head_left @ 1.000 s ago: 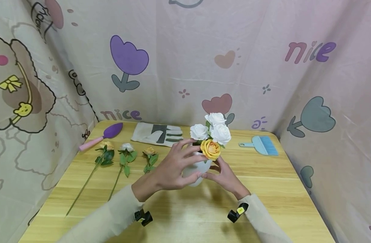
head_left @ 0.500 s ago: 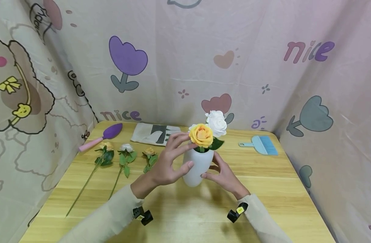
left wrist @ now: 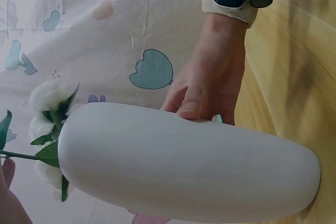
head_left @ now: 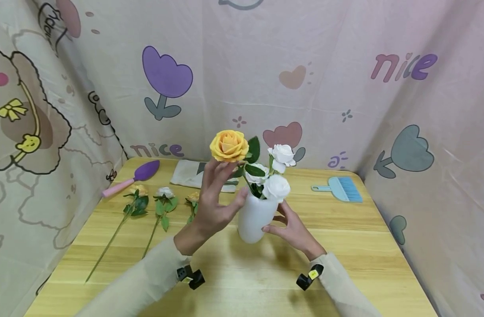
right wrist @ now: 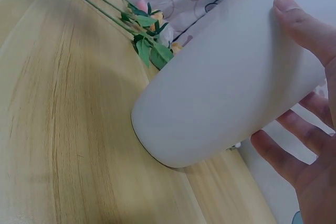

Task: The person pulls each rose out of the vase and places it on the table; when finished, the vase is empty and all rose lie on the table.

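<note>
A white vase [head_left: 254, 221] stands on the wooden table, with several white roses [head_left: 276, 188] in its mouth. My right hand [head_left: 294, 232] grips the vase's side; in the right wrist view the thumb lies on the near face of the vase [right wrist: 215, 93] and the fingers are round behind. A yellow rose [head_left: 228, 146] leans out of the vase to the left. Just below its bloom are the raised fingers of my left hand [head_left: 213, 210], with the thumb spread apart near the vase rim. The left wrist view shows the rose's stem [left wrist: 22, 155] passing close to those fingers.
Left of the vase lie a yellow rose [head_left: 139, 190], a white rose [head_left: 165, 193] and a third rose [head_left: 193, 197], partly behind my left hand. Behind them are a purple trowel [head_left: 147, 170] and white-grey gloves [head_left: 185, 173]. A blue brush [head_left: 343, 189] lies right. Printed curtains surround the table.
My left hand has moved left and up, and the yellow rose has swung from the vase's front to its upper left. The white roses have shifted apart. My right hand stays on the vase.
</note>
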Available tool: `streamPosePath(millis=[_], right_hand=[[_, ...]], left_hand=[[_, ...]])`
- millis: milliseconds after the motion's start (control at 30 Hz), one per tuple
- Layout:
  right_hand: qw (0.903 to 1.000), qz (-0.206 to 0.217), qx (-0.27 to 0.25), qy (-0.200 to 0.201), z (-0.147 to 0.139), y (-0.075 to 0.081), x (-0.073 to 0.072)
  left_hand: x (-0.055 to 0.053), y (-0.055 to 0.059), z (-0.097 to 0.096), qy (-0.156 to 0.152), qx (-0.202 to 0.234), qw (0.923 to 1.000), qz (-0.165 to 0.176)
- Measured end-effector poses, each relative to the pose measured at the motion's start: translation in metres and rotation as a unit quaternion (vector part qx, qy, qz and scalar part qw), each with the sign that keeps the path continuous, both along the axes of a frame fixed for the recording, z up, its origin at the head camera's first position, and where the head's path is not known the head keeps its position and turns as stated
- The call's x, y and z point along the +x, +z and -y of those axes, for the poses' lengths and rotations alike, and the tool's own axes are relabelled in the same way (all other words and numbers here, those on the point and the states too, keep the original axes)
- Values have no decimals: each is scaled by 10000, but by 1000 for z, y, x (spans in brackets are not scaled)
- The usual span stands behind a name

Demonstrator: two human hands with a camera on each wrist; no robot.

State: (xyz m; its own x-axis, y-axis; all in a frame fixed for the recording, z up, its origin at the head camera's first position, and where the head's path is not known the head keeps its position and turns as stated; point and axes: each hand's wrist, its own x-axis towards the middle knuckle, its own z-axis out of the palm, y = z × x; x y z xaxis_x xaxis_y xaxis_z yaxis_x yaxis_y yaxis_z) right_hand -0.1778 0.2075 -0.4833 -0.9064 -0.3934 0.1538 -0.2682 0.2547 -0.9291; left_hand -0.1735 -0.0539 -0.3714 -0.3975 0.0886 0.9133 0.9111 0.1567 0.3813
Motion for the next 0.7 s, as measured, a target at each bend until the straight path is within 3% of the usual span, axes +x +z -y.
streamPosePath(millis=[100, 367, 700], right_hand=[[10000, 30, -3, -13, 0, 0, 1], [10000, -23, 39, 4, 0, 2, 1], [10000, -32, 37, 0, 0, 1, 1]], left_hand=[[-2, 1, -3, 195, 111, 9997, 78], [-7, 9, -3, -331, 801, 9936, 730], [-14, 26, 13, -182, 1230, 9889, 814]])
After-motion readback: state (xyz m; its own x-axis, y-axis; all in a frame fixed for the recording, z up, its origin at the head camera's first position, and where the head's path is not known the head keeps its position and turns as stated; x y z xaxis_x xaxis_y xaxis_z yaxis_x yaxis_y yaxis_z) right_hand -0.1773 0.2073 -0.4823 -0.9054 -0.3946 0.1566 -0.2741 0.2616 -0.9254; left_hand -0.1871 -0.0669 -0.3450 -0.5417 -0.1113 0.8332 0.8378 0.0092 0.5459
